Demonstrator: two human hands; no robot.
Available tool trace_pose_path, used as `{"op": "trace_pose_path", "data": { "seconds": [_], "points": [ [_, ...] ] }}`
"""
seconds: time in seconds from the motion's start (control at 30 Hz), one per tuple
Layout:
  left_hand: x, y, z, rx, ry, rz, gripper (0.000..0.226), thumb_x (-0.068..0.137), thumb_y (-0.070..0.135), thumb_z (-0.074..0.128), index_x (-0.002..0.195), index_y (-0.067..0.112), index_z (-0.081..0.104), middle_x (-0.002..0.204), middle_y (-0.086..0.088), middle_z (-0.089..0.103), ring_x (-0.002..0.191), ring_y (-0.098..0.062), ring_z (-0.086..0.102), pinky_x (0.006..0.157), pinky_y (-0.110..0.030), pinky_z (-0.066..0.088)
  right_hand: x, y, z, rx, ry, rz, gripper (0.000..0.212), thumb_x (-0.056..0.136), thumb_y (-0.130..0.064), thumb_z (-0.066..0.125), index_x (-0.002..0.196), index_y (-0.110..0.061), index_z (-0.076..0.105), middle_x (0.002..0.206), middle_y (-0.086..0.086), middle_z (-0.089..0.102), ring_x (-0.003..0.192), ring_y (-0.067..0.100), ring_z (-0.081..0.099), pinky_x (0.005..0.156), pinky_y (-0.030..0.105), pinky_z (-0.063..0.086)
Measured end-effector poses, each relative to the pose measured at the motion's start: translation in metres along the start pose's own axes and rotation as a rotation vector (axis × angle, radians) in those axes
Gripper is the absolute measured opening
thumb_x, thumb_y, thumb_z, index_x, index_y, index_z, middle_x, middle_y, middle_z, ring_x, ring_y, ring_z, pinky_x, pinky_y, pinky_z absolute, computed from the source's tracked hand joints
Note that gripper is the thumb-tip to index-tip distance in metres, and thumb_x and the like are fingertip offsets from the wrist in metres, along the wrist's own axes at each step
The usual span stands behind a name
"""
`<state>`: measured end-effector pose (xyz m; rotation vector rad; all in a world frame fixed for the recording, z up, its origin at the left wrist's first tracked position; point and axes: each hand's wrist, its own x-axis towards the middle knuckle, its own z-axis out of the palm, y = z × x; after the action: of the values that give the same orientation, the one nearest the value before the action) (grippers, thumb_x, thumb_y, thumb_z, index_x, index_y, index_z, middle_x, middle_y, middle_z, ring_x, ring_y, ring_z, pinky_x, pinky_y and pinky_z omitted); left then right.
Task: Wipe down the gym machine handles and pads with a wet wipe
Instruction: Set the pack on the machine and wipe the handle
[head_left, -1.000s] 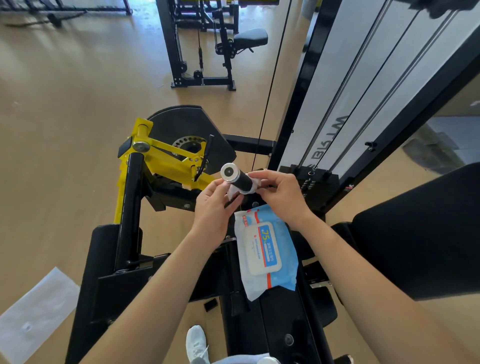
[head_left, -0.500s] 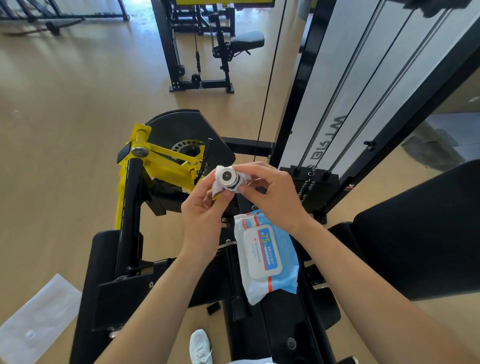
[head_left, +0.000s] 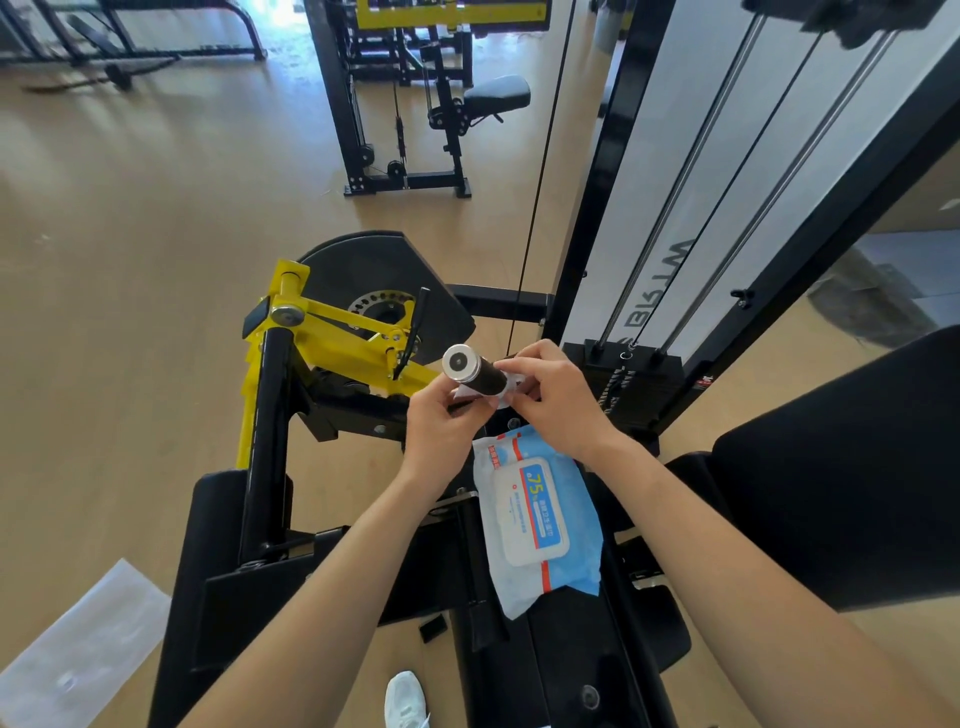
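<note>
Now, from the head view, both hands are working the black handle (head_left: 477, 375) that juts toward the camera with its silver end cap (head_left: 460, 362) bare. The wet wipe (head_left: 508, 385) is wrapped round the grip just behind that cap. The left hand (head_left: 441, 431), below the handle, has its fingers curled and pinches the wipe's lower edge. The right hand (head_left: 558, 400), just right of the handle, curls its fingers over the wipe's far side.

To do this well, I judge the wipe should stay snug all the way round the grip, with both hands twisting as they slide so no strip is missed. The underside near the mount looks easiest to skip. The wipe pack (head_left: 535, 514) lies below the handle on the machine frame, close enough for a fresh sheet. The big black pad (head_left: 841, 467), well right of the handle, appears untouched.

Against half a second ago, the wipe has slid back off the end cap, which it then covered, and the hands have drawn down the grip with it. The pack has not moved.
</note>
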<state>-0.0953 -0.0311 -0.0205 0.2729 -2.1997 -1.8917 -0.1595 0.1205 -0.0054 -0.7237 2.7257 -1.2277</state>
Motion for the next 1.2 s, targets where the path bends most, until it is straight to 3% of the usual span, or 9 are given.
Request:
{"op": "trace_pose_path", "data": {
  "seconds": [0.13,0.27,0.43,0.6,0.73,0.87,1.03,1.13,1.2],
  "points": [
    [-0.010,0.012,-0.008,0.040,0.081,0.158,0.023,0.091,0.007,0.074,0.110,0.019,0.069,0.099,0.004,0.074,0.092,-0.004,0.069,0.076,-0.011,0.053,-0.006,-0.013,-0.003,0.089,0.056,-0.089,0.038,0.092,0.002,0.067,0.127,-0.012,0.069,0.113,0.001,0.060,0.097,0.011,0.062,0.086,0.017,0.054],
    [-0.023,0.028,-0.018,-0.004,0.194,0.198,0.035,0.089,0.009,0.077,0.123,0.014,0.068,0.113,0.001,0.073,0.105,-0.008,0.068,0.083,-0.013,0.054,-0.013,-0.040,-0.008,0.191,0.144,-0.181,0.033,0.093,-0.003,0.069,0.125,-0.010,0.070,0.119,0.004,0.066,0.107,0.013,0.063,0.089,0.018,0.054],
    [-0.029,0.045,-0.028,0.005,0.228,0.371,0.030,0.089,0.012,0.073,0.119,0.015,0.069,0.117,-0.001,0.071,0.111,-0.012,0.067,0.086,-0.015,0.054,-0.017,-0.066,-0.014,0.265,0.197,-0.264,0.030,0.094,-0.007,0.068,0.123,-0.007,0.070,0.120,0.005,0.068,0.111,0.013,0.064,0.092,0.021,0.055],
    [-0.026,0.049,-0.031,-0.001,0.230,0.345,0.026,0.094,0.011,0.070,0.120,0.015,0.071,0.115,0.001,0.073,0.109,-0.013,0.069,0.087,-0.016,0.054,-0.016,-0.072,-0.015,0.263,0.219,-0.305,0.026,0.095,-0.011,0.067,0.120,-0.007,0.073,0.118,0.006,0.070,0.111,0.013,0.064,0.091,0.023,0.056],
    [-0.022,0.047,-0.029,-0.026,0.183,0.270,0.032,0.094,0.022,0.067,0.123,0.011,0.071,0.110,-0.005,0.074,0.099,-0.007,0.069,0.080,-0.012,0.052,-0.013,-0.058,-0.013,0.253,0.187,-0.242,0.028,0.095,-0.012,0.068,0.123,-0.006,0.072,0.118,0.007,0.070,0.107,0.015,0.066,0.089,0.023,0.057],
    [-0.021,0.030,-0.027,0.021,0.125,0.216,0.039,0.091,0.020,0.071,0.128,0.008,0.069,0.110,0.002,0.074,0.099,-0.001,0.069,0.080,-0.010,0.053,-0.016,-0.035,-0.006,0.170,0.150,-0.174,0.030,0.094,-0.004,0.067,0.124,-0.008,0.071,0.119,0.005,0.069,0.107,0.015,0.066,0.091,0.020,0.055],
    [-0.014,0.001,-0.014,0.126,0.053,0.145,0.019,0.095,0.020,0.069,0.111,0.011,0.073,0.092,0.008,0.073,0.085,-0.006,0.068,0.072,-0.011,0.050,-0.012,-0.008,0.001,0.084,0.064,-0.033,0.036,0.093,0.001,0.067,0.127,-0.010,0.070,0.116,0.001,0.068,0.103,0.012,0.065,0.092,0.020,0.056],
    [-0.008,-0.011,-0.005,0.099,0.000,0.100,0.007,0.097,0.016,0.067,0.104,0.016,0.070,0.090,0.006,0.073,0.083,-0.011,0.068,0.070,-0.016,0.052,-0.008,0.000,-0.001,0.042,-0.002,0.007,0.039,0.093,0.001,0.066,0.130,-0.013,0.068,0.114,0.000,0.067,0.100,0.011,0.065,0.088,0.018,0.055],
    [-0.003,-0.017,0.000,0.082,-0.051,0.053,0.009,0.099,0.014,0.065,0.107,0.018,0.067,0.095,0.003,0.074,0.089,-0.013,0.070,0.074,-0.023,0.055,-0.005,0.001,-0.003,0.018,-0.056,0.042,0.042,0.093,-0.001,0.066,0.133,-0.015,0.065,0.116,0.001,0.066,0.101,0.014,0.065,0.091,0.024,0.056]
  ]
}}
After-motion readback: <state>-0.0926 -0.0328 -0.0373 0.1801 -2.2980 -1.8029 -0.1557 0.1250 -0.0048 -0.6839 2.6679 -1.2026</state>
